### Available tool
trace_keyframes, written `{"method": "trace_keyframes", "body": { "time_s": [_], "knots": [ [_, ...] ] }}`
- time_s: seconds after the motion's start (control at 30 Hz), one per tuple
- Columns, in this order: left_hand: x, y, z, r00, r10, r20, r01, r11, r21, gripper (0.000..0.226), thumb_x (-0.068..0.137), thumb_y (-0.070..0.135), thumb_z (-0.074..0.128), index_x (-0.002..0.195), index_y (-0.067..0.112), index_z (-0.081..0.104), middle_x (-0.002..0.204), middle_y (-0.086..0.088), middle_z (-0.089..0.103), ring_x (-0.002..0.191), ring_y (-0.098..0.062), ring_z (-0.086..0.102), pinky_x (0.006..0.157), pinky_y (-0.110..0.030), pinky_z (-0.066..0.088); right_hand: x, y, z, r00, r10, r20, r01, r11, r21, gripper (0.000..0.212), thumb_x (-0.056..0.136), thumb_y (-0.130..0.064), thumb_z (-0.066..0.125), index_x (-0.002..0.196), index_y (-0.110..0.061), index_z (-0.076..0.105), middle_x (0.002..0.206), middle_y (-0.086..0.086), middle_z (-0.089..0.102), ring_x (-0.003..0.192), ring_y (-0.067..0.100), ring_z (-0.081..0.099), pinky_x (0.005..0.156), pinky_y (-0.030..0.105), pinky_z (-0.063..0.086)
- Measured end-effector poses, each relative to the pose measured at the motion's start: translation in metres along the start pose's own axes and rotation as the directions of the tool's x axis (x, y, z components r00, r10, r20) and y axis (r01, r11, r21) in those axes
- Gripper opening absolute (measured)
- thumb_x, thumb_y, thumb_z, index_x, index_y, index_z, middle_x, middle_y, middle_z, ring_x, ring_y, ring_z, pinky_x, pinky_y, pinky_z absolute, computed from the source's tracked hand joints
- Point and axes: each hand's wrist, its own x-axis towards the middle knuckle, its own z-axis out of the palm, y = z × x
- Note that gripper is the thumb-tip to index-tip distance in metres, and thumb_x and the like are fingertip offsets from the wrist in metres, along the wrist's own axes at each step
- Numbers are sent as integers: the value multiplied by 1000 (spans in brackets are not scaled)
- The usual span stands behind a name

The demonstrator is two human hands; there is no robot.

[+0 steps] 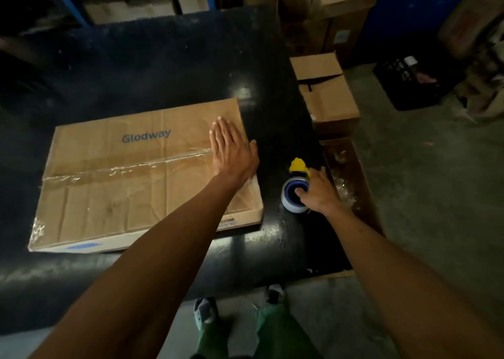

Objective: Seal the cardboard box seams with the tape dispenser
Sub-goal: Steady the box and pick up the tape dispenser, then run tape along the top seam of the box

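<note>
The flat cardboard box (136, 178), printed "Glodway", lay on the dark table (163, 67) in the left-centre of the frame; a strip of clear tape (131, 166) ran along its centre seam from the left edge toward the right end, wrinkled in places, with more tape glinting at the lower-left corner. The left hand (231, 151) rested flat on the box's right end, over the seam, fingers straight and close together, thumb spread out past the box's right edge, gripping nothing; judged to be pressing the tape end down or steadying the box. The right hand (316, 192) lay on the tape dispenser (296, 189), which sat on the table just right of the box, apart from it; blue roll toward the camera, yellow head pointing to the upper part of the frame; fingers curled over the roll, one fingertip in the core; whether the dispenser was firmly clamped or merely touched could not be told. Step in hand, by judgement: centre seam done, dispenser parked or being taken up between passes. Next move would call for a firm grip on the dispenser and laying tape on the untaped edge seams at the right end, with the left hand holding the box still. A smaller cardboard carton (327, 91) stood beyond the table's right edge, upper right.
</note>
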Motion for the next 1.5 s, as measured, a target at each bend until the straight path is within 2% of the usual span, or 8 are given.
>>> {"method": "trace_keyframes", "body": {
  "time_s": [0.2,0.37,0.53,0.73,0.87,1.03,1.37,1.5],
  "knots": [
    [1,1,-4,999,-12,47,11,1000,12,77,104,48,23,156,-2,-4,165,-23,-11,153,-34,-14,124,-45,-7,18,6,-7,999,-29,24,28,999,45,62,88,-20,65,145,-20,41,146,20,43,134,37,41,101,39,39],
    [-1,-2,-28,988,-28,152,71,955,-289,77,104,56,23,159,4,7,167,-15,-9,153,-28,-13,124,-42,-8,11,-10,-42,994,5,112,-79,745,662,37,87,-15,61,115,-37,65,116,5,69,101,25,65,84,41,54],
    [-9,-16,-75,982,-153,114,180,536,-825,52,105,49,37,135,11,57,127,-6,58,120,-19,51,107,-38,38,-3,-67,-104,956,-267,119,-1,404,915,41,91,-8,49,123,-28,64,115,-1,71,105,20,66,89,39,54],
    [5,-52,-121,943,-253,218,269,192,-944,66,104,52,33,111,-1,71,112,-21,72,91,-24,69,87,-36,53,-55,-167,-139,860,-462,-217,485,609,627,49,73,-13,65,118,-33,62,96,-1,68,76,12,63,64,20,47],
    [-7,-90,-161,885,-126,448,448,-34,-894,80,101,62,26,127,-6,59,126,-25,64,110,-37,63,101,-46,48,-82,-218,-120,716,-619,-324,696,598,397,50,76,-14,70,114,-43,58,102,-14,67,89,3,63,73,19,47],
    [-34,-153,-208,889,0,457,431,-337,-837,79,99,61,36,134,-8,47,136,-31,56,125,-43,56,108,-51,43,-97,-271,-82,475,-790,-388,842,536,-62,59,72,-23,69,126,-38,51,115,-7,58,101,16,59,82,34,52],
    [-61,-261,-232,875,-201,440,379,-280,-882,16,98,17,61,100,3,68,74,-11,76,79,-23,70,64,-33,63,-117,-368,-12,402,-872,-279,898,435,-64,60,72,-31,62,130,-41,48,111,-6,54,97,18,59,79,42,52],
    [-57,-302,-223,790,-461,404,340,-220,-914,12,94,-2,55,97,-7,66,78,-19,69,69,-28,68,45,-36,59,-121,-401,19,394,-891,-227,903,421,-86,64,72,-30,65,131,-46,47,104,-9,52,93,15,59,78,37,52]
  ]
}}
